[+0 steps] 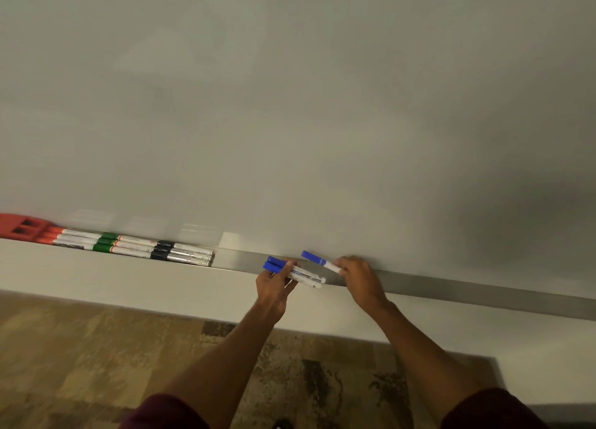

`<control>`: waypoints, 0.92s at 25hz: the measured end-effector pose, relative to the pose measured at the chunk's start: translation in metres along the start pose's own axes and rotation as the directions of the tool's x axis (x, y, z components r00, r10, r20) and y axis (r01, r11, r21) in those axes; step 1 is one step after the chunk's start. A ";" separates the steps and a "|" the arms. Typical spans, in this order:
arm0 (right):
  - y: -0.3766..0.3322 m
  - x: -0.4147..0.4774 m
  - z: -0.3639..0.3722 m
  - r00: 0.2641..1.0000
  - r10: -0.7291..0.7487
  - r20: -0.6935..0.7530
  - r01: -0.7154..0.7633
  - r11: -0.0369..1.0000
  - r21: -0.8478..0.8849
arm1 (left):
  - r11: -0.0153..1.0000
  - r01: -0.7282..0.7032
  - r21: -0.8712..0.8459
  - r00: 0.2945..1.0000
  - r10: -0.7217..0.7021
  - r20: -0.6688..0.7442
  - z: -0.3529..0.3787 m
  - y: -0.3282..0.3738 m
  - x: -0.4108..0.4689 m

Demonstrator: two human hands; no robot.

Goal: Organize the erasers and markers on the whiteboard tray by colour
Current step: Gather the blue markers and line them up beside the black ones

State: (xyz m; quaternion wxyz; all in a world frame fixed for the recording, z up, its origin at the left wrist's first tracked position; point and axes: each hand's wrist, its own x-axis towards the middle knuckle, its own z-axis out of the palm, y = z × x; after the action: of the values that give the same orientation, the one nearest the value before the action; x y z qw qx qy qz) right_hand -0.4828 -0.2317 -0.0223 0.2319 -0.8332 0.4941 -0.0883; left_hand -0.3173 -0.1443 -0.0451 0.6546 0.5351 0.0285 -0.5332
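The fingers [288, 266] of the left hand [274, 286] are curled round a pair of blue markers [304, 275], gripped just behind the caps, with the barrels running out to the right. The right hand [359, 278] pinches a single blue marker [317, 260] by its tail end, cap pointing up and left.

All three are held at the front lip of the whiteboard tray [451, 288], none lying in it. The single marker sits just right of and slightly above the pair. Contact between them cannot be told. The long axes run roughly parallel along the tray, caps to the left.

Further left in the tray lie the black-capped markers [161, 251], green-capped markers [106, 242], red-capped markers [48, 235] and a red eraser [19, 227], grouped by colour.

Judgement: the step in hand appears to be uniting the blue set. The bare stretch just right of the black group is the likely destination. It lies left of both hands, the left hand nearer.
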 end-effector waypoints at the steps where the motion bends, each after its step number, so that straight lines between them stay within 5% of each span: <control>1: -0.009 0.003 0.002 1.000 -0.011 -0.002 0.011 0.998 0.062 | 1.000 -0.003 0.013 1.000 0.003 0.008 -0.001 0.000 0.000; 13: -0.069 0.020 0.027 0.991 -0.117 0.062 0.094 0.954 0.284 | 1.000 -0.026 0.001 0.999 0.026 0.029 -0.021 0.025 0.004; 23: -0.098 0.027 0.056 0.994 -0.007 0.112 -0.050 0.870 0.490 | 0.993 -0.045 -0.111 0.996 0.036 -0.084 -0.049 0.049 0.011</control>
State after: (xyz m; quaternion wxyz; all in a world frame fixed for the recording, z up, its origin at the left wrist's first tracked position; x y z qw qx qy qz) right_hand -0.3711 -0.1989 -0.0269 0.4641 -0.7448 0.4511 -0.1626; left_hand -0.2511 -0.1227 -0.0398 0.6926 0.5193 0.0745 -0.4950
